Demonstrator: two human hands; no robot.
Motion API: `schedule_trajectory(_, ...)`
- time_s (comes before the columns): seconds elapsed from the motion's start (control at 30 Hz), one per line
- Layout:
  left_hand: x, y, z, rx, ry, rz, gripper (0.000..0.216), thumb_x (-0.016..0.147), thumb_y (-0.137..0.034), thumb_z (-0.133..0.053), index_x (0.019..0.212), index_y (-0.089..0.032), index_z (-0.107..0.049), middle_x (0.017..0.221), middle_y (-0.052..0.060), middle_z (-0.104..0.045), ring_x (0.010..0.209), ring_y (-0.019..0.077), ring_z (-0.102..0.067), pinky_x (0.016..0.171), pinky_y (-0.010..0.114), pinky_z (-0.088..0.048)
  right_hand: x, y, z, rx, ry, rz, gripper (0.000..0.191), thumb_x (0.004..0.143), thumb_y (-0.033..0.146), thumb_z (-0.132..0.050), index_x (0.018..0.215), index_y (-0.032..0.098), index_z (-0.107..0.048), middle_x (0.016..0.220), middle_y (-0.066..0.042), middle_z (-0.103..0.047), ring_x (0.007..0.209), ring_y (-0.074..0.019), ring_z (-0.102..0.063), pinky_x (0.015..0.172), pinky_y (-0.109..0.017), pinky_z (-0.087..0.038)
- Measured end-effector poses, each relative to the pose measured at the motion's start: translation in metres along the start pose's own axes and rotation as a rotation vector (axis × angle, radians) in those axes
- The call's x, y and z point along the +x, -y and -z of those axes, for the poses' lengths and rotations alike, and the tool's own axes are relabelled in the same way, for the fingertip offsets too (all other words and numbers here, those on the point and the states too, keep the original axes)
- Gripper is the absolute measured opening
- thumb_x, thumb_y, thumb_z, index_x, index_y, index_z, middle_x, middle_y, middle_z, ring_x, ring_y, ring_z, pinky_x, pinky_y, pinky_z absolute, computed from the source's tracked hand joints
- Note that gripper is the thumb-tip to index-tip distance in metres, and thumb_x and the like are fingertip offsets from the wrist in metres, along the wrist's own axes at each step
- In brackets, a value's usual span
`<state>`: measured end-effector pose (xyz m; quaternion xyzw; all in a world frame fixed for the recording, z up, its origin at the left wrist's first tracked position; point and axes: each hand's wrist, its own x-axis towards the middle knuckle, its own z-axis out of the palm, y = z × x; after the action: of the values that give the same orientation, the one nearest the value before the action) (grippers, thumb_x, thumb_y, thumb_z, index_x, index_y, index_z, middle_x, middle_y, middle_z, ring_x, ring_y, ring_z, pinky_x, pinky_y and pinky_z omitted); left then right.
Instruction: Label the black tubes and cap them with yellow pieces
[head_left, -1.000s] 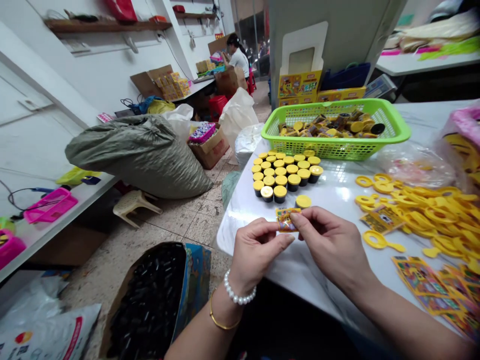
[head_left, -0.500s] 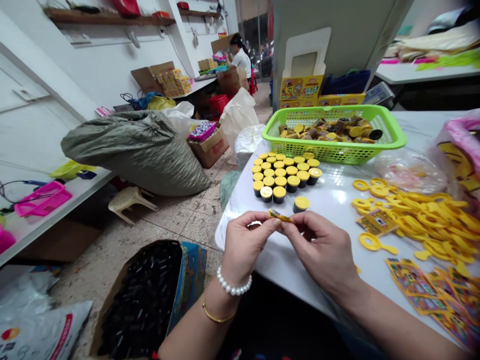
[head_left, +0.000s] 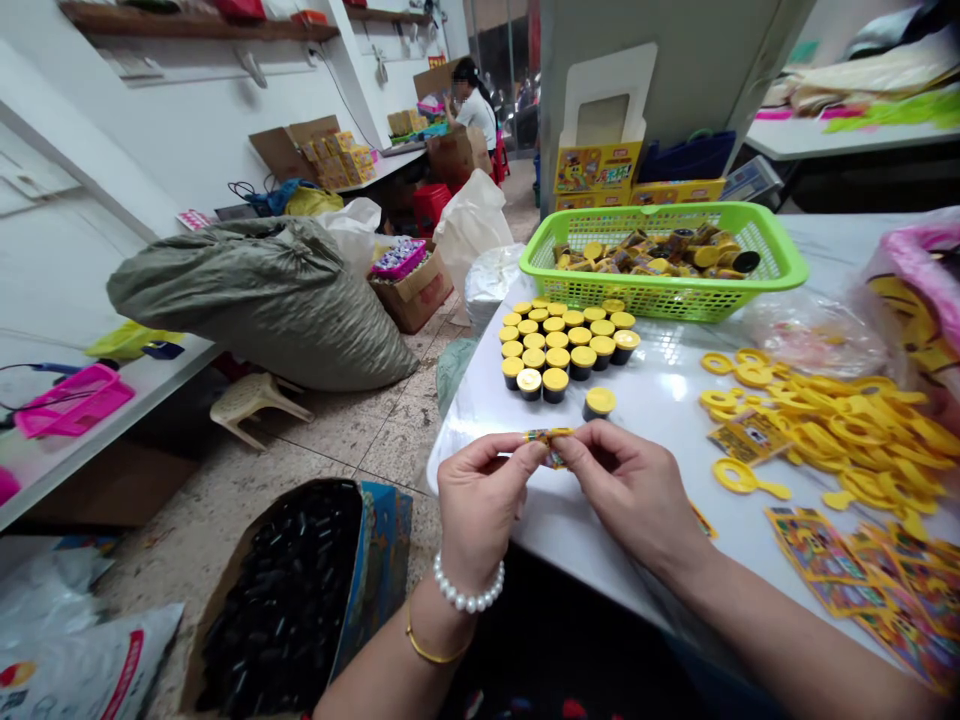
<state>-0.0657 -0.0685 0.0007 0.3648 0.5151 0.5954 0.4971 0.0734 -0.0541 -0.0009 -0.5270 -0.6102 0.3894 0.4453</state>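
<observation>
Both my hands are pinched closed on one small printed wrapper (head_left: 550, 436), yellow and orange, held over the table's near edge. My left hand (head_left: 480, 490), with a pearl bracelet on its wrist, grips one end between thumb and fingers. The other end is pinched by my right hand (head_left: 634, 495), whose fingertips are partly hidden. Just beyond the wrapper a black tub with a yellow lid (head_left: 599, 402) stands upright by itself. Behind it are several more lidded tubs (head_left: 556, 358), upright and close together. Flat printed wrappers (head_left: 817, 550) lie in an overlapping pile to the right.
A green basket (head_left: 664, 302) of wrapped tubs stands at the back of the table (head_left: 660, 400). Yellow plastic wands (head_left: 862, 440) are heaped on the right. Below left, a carton (head_left: 382, 560) holds many black tubs. A person (head_left: 475, 108) sits far off.
The wrapper has turned in my fingers and shows more of its printed side. My hands have shifted slightly left, and the whole view has moved a little.
</observation>
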Motion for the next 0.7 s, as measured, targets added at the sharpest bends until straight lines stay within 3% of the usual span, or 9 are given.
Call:
schedule_trajectory(0.23,0.007,-0.003,0.000,-0.085,0.062,0.071,0.022,0.071,-0.031,-0.081,0.075,-0.014,-0.068,0.059,-0.001,-0.063,0.034,0.0010,-0.040,0.033,0.014,-0.026,0.008,-0.005,0.012,-0.156,-0.095,0.200,0.026,0.090,0.041,-0.060,0.077,0.021,-0.069,0.070,-0.002,-0.068,0.061,-0.0154,-0.060,0.059,-0.028,-0.047)
schedule_trajectory(0.37,0.014,-0.002,0.002,-0.093,0.071,0.156,0.024,0.068,-0.030,-0.083,0.075,-0.011,-0.071,0.052,-0.003,-0.057,0.037,-0.0009,-0.035,0.035,0.013,-0.021,0.031,-0.024,0.031,-0.533,-0.263,0.402,0.030,0.082,0.039,-0.067,0.105,0.019,-0.070,0.117,-0.014,-0.067,0.103,-0.0298,-0.063,0.083,-0.040,-0.050)
schedule_trajectory(0.4,0.015,-0.002,0.002,-0.098,0.078,0.175,0.025,0.067,-0.030,-0.083,0.076,-0.010,-0.072,0.052,-0.003,-0.057,0.037,-0.0012,-0.034,0.035,0.013,-0.020,0.036,-0.030,0.035,-0.607,-0.240,0.394,0.032,0.081,0.036,-0.067,0.109,0.020,-0.068,0.119,-0.014,-0.067,0.106,-0.0314,-0.062,0.085,-0.042,-0.049)
schedule_trajectory(0.47,0.018,-0.004,0.000,-0.127,0.094,0.211,0.026,0.067,-0.031,-0.083,0.076,-0.010,-0.070,0.055,-0.003,-0.058,0.035,-0.0017,-0.033,0.034,0.014,-0.018,0.043,-0.038,0.040,-0.655,-0.176,0.292,0.030,0.080,0.030,-0.066,0.108,0.022,-0.067,0.100,-0.010,-0.072,0.091,-0.0283,-0.067,0.080,-0.041,-0.050)
schedule_trajectory(0.57,0.022,-0.005,-0.004,-0.185,0.125,0.272,0.027,0.070,-0.032,-0.081,0.077,-0.011,-0.066,0.064,-0.001,-0.064,0.032,-0.0021,-0.034,0.033,0.014,-0.014,0.046,-0.037,0.045,-0.389,-0.156,0.041,0.026,0.074,0.031,-0.069,0.098,0.021,-0.065,0.073,-0.002,-0.069,0.064,-0.0204,-0.064,0.066,-0.035,-0.051)
schedule_trajectory(0.7,0.029,-0.003,-0.009,-0.293,0.171,0.374,0.026,0.072,-0.030,-0.079,0.077,-0.010,-0.062,0.079,0.005,-0.070,0.033,-0.0019,-0.039,0.032,0.014,-0.014,0.040,-0.017,0.050,0.426,0.016,-0.191,0.029,0.077,0.039,-0.067,0.100,0.021,-0.064,0.090,-0.006,-0.073,0.076,-0.0211,-0.070,0.073,-0.036,-0.056)
